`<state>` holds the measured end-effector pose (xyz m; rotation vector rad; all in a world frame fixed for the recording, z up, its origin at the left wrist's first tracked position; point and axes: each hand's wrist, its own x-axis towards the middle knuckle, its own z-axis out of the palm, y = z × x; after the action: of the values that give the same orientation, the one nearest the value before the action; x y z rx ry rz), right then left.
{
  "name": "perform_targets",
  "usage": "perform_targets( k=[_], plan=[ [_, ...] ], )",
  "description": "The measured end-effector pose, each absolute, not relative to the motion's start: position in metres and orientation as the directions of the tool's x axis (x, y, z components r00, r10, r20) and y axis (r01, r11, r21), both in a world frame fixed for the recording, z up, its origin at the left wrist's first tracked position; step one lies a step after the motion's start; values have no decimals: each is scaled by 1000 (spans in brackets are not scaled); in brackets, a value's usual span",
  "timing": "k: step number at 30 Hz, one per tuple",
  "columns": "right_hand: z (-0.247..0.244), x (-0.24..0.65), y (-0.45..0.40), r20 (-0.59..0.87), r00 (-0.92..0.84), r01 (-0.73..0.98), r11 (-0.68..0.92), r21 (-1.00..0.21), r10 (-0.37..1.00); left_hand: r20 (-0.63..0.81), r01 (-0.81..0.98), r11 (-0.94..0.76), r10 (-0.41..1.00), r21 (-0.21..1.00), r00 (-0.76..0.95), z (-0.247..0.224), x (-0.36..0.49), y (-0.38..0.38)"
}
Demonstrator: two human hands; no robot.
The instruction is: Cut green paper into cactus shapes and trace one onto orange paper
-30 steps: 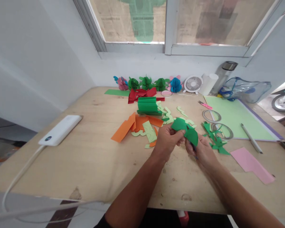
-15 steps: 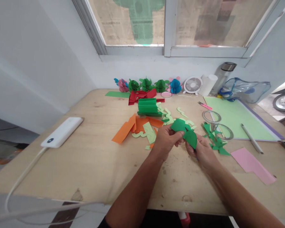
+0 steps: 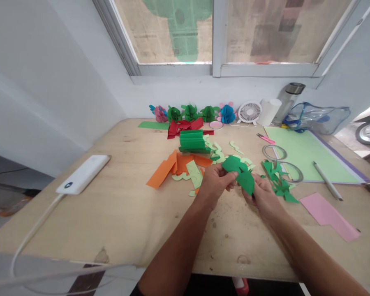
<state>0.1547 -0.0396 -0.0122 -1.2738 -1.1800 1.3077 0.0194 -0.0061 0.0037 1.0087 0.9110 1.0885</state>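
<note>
Both hands are closed on green paper cutouts above the middle right of the table. My left hand [image 3: 215,181] pinches one green paper piece [image 3: 232,163] between thumb and fingers. A second, rounded green piece [image 3: 246,181] is gripped at its right side by my right hand [image 3: 262,193]; the two pieces meet or overlap, and I cannot tell whether they are joined. Pale green curled cutouts [image 3: 217,152] lie just beyond the hands. To the right are dark green scraps [image 3: 277,179]. Left of my left hand lies orange paper [image 3: 163,170].
A folded green paper stack [image 3: 191,140] and red paper [image 3: 185,126] lie farther back. Paper figures [image 3: 190,112] and a small fan [image 3: 249,112] line the wall. At right are tape rolls [image 3: 291,172], pink snips [image 3: 266,138], a pen [image 3: 327,181] and pink paper [image 3: 328,216]. A power bank [image 3: 84,174] sits left.
The rounded green piece in my right hand has tilted slightly. Both hands keep their grip in nearly the same place, and the camera view has shifted a little.
</note>
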Motion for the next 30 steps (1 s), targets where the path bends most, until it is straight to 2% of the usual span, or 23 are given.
perform_targets(
  k=[17, 24, 30],
  plan=[
    [-15, 153, -39, -173, -15, -23, -173, -985, 985, -96, -254, 148, 974, 956, 206, -2, 19, -3],
    [-12, 150, -39, -184, -8, 28, -184, -983, 983, -108, -326, 149, 984, 933, 141, -3, 23, -3],
    [-18, 148, -40, -190, -32, -34, -191, -981, 981, -143, -369, 172, 984, 913, 103, -5, 27, -5]
  ],
)
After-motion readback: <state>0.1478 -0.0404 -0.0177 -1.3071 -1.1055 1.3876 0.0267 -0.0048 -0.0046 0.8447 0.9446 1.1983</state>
